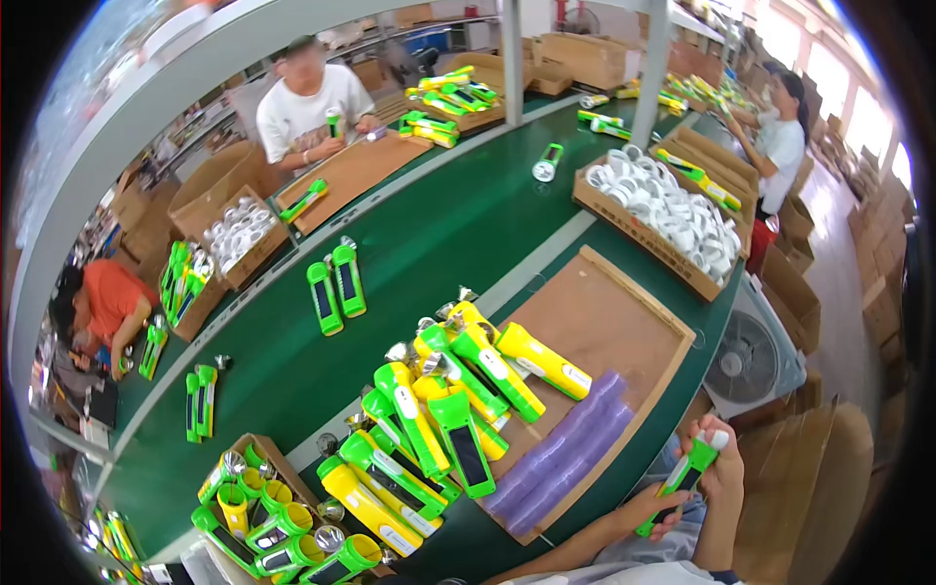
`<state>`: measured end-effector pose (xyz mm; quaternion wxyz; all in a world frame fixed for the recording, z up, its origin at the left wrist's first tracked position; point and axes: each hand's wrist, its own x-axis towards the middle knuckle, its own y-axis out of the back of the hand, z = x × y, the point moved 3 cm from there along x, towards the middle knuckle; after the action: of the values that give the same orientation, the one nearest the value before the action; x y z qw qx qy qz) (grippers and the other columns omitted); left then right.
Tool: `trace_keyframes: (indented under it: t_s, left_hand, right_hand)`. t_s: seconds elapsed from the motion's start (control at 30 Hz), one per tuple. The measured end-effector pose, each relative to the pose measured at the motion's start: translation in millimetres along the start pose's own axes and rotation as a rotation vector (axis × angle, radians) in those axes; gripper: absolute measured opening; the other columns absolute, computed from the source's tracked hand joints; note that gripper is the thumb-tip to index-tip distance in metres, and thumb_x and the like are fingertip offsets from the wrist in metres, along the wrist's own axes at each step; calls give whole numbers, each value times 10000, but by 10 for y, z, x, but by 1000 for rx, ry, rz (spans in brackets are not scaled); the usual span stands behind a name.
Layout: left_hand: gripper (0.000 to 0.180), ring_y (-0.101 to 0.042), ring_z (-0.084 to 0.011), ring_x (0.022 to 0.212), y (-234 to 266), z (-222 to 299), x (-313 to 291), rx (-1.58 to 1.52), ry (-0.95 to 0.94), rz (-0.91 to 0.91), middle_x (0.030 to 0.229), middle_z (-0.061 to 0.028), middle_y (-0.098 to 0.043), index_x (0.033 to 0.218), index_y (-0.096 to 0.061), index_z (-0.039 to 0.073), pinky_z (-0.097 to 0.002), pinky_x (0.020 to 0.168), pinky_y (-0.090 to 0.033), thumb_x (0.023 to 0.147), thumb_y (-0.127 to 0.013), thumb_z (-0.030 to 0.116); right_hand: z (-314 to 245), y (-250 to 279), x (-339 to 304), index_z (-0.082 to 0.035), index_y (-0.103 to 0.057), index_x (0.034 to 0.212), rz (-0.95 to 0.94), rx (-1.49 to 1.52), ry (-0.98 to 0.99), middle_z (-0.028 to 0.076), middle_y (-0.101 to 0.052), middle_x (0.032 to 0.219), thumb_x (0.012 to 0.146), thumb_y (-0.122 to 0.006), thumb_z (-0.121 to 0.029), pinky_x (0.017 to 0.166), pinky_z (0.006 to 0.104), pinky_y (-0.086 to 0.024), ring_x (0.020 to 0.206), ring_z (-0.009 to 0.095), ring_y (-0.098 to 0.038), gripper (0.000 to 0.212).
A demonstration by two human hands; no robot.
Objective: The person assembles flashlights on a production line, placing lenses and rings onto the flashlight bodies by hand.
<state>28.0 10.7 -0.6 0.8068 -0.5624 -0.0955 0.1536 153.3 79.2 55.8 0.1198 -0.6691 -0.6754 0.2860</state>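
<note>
At the lower right, over my lap, I hold a green flashlight point(690, 473) with a dark panel on its side and a white ring at its head end. My left hand point(655, 505) is closed round its lower body. Higher up, my right hand point(723, 473) grips it near the head, just below the white ring point(719, 440). Left of my hands, a brown board point(595, 302) with a wooden rim carries rows of stacked clear, purple-tinted discs point(561, 453). A heap of green and yellow flashlights point(468, 439) lies beside and partly over that board, some with reflectors sticking out.
A carton of white rings point(673, 210) stands beyond the board. At the lower left is a box of flashlights point(268, 517). Flashlight pairs point(334, 288) lie on the green belt point(439, 234). People work across it and at far right. A fan point(746, 356) stands near my right.
</note>
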Motion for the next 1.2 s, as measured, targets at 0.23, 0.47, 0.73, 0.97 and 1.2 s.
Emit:
trace_keyframes:
  t_s: [0.23,0.47,0.73,0.97,1.2]
  left_hand:
    - [306,-598,-154,565,91,261,-112,359,-187,379,748,-57,-588,1113,-465,32,-280,497,-491,960,-600,260]
    - [476,-594,-169,577,-69,377,-147,292,-270,300,798,-105,-587,1137,-466,-10,-268,483,-471,904,-670,351]
    - [585,-595,-145,602,-52,521,-250,690,-379,399,802,-79,-614,1206,-473,-5,-257,551,-483,827,-767,332]
    - [567,-627,-109,739,76,531,-353,1210,-483,593,861,-99,-672,1283,-540,5,-278,686,-506,785,-765,157]
    - [436,-697,-265,738,11,607,-309,1133,-534,556,809,-176,-662,1132,-546,-5,-355,664,-521,793,-750,178]
  right_hand:
    - [-1,-230,101,-28,-591,957,90,-122,-18,77,-608,896,885,-647,-153,779,371,-568,814,203,-656,155]
    - [-174,-398,-146,-18,-534,1275,-38,114,-68,154,-640,1164,992,-411,-293,865,407,-541,1015,290,-657,413]
    - [-118,-583,-159,-1,-549,1232,-67,111,-73,125,-641,1108,976,-457,-298,875,358,-530,982,234,-650,403]
    - [-39,-616,-394,23,-600,1143,-12,129,-21,126,-642,1053,865,-648,-107,877,351,-523,972,228,-645,311]
    - [-94,-680,-300,48,-576,1197,26,73,56,162,-657,1060,867,-613,-210,898,409,-521,978,286,-651,421]
